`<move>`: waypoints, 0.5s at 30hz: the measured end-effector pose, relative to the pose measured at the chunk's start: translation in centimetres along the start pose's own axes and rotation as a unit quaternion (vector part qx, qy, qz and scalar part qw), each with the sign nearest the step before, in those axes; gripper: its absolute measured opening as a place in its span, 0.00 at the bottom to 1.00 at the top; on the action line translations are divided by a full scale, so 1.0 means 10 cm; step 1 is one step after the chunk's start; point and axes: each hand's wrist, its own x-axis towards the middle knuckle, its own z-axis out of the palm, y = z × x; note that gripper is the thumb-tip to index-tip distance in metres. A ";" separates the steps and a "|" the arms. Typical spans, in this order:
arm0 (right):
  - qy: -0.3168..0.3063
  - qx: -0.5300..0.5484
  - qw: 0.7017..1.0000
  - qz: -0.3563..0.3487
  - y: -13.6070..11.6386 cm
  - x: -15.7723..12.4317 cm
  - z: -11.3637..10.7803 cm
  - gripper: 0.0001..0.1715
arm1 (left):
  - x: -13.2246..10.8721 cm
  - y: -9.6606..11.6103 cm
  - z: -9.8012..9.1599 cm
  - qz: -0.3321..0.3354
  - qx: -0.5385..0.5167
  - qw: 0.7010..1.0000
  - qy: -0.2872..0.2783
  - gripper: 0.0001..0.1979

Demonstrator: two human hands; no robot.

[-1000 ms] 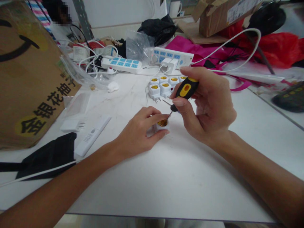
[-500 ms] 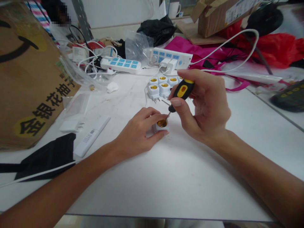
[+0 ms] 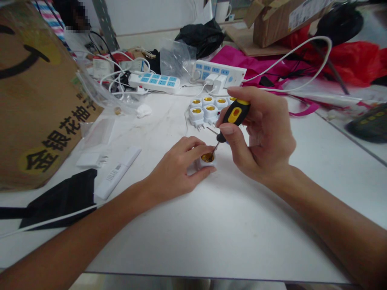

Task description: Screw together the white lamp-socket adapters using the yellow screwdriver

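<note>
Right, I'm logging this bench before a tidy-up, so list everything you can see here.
held lamp socket: one, white with brass inside, on the table, centre.
screwdriver: one, black and yellow handle, tip at the held socket's brass opening.
loose lamp sockets: at least five, white and brass, grouped behind the hands.
power strips: two, white with blue outlets, far side.
cardboard box: one, brown, left edge.
black cloth: one, near left.
white bar: one, beside the cloth.
table: one, white.
left hand: grips the held lamp socket.
right hand: holds the screwdriver.
</note>
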 end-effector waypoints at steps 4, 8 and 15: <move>-0.006 0.000 1.000 0.023 -0.03 -0.01 -0.01 0.29 | 0.00 0.00 0.00 -0.002 -0.001 1.000 -0.003 0.14; -0.012 -0.005 0.999 0.038 -0.04 -0.03 -0.01 0.28 | 0.00 -0.01 0.01 0.001 -0.003 1.000 0.001 0.14; 0.110 0.036 0.993 0.036 0.09 0.08 0.01 0.20 | 0.00 0.02 -0.04 -0.022 0.014 0.999 0.025 0.18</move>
